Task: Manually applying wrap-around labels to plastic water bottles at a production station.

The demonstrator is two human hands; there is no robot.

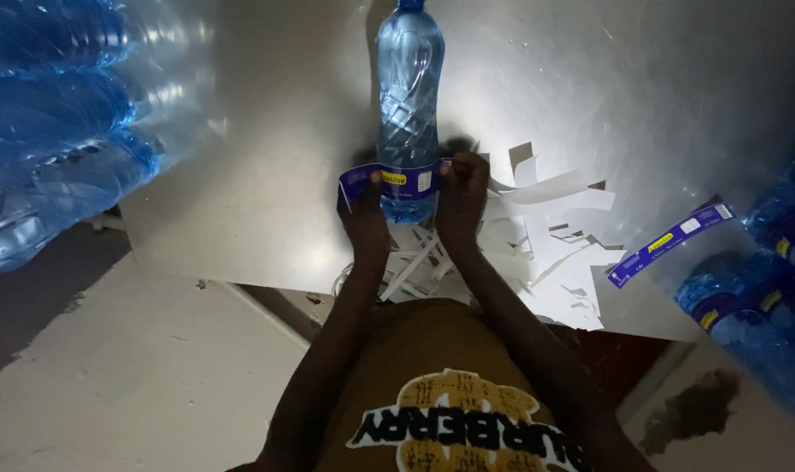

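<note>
— Looking from the near side first: what do I have under the hands?

— Closest to me is the heap of white paper backing strips point(537, 253) on the grey metal table point(240, 175). Just above the heap, both hands work on the clear blue plastic water bottle point(408, 96), which lies on the table with its cap pointing away from me.

— And the hands, how do they stand?

— My left hand point(362, 210) pinches the dark blue label band with a yellow patch point(389, 179) at its loose left end, which sticks out from the bottle. My right hand point(461, 197) is closed on the other side of the same band and presses it against the bottle's lower part.

— So which step is this?

— I judge it is the wrapping of the label around the bottle, about half done. The next move calls for pulling the loose end tight and flat, so that it meets the other end without a crease.

— Farther out?

— One spare blue label strip point(669, 240) lies to the right, near labelled blue bottles point(756, 323). A stack of clear blue bottles point(56, 122) lies far left.
</note>
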